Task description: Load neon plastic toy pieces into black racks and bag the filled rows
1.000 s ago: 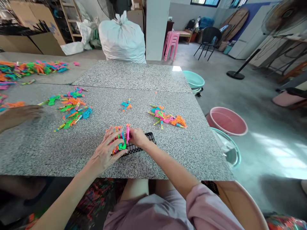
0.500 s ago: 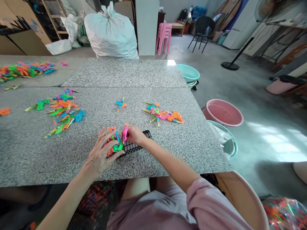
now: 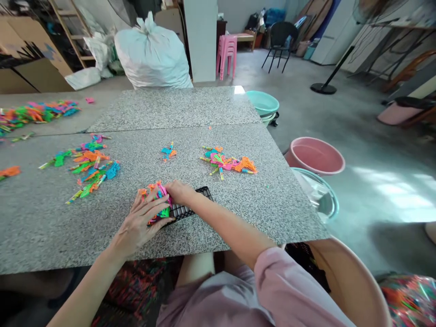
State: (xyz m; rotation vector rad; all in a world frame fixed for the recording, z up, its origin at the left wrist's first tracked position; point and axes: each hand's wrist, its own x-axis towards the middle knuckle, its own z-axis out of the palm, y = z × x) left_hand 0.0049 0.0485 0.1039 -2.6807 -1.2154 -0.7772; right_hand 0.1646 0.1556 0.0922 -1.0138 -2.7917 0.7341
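A small black plastic grid basket [image 3: 181, 212] rests at a slant on the speckled table before me. Bright plastic toys [image 3: 153, 195], in orange, green, blue and pink, crowd its left end. My left hand [image 3: 136, 223] curves round this cluster, fingers over the near and upper sides. At the cluster's right edge, my right hand [image 3: 180, 192] has its fingers closed on a pink plastic toy [image 3: 165, 190], pressed in beside the others. Its fingertips are partly hidden. The basket's right part shows bare grid.
Similar toys lie in a left pile [image 3: 90, 165], a right pile [image 3: 231, 163] and a small blue-and-orange group [image 3: 168, 151]. A larger heap [image 3: 37, 112] sits far left. Pink [image 3: 316, 156] and turquoise [image 3: 262, 102] basins stand beyond the table's right edge.
My right hand has moved left and slightly down, bringing the pink toy from upright above the basket against the cluster. My left hand stays round the toys. The view has shifted slightly.
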